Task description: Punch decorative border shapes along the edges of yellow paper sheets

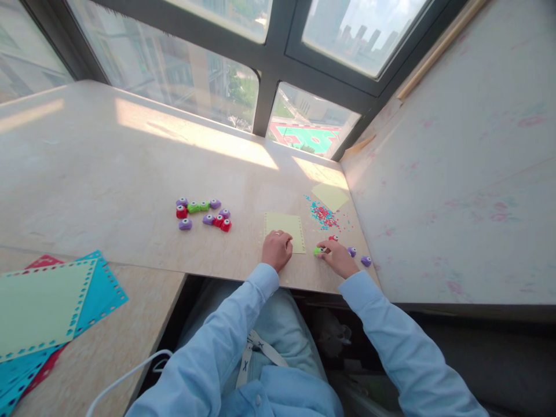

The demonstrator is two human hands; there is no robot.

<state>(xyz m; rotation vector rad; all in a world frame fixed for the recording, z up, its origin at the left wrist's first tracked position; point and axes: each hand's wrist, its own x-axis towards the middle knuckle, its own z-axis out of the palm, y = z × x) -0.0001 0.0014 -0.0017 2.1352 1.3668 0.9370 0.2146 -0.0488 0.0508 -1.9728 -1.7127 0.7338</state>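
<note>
A small sheet of pale yellow paper with holes along its edges lies on the sill in front of me. My left hand rests on its lower left part, fingers curled in, and I cannot make out whether anything is inside them. To the right of the sheet, my right hand grips a small green craft punch between thumb and fingers, low at the surface. Just behind that hand stands a red craft punch. Two purple ones, a nearer punch and a farther punch, sit to its right.
Several purple, green and red punches stand in a loose group at left. Red and blue paper bits lie scattered beside another yellow sheet. Larger punched sheets overlap at far left. A wall bounds the right, windows the back.
</note>
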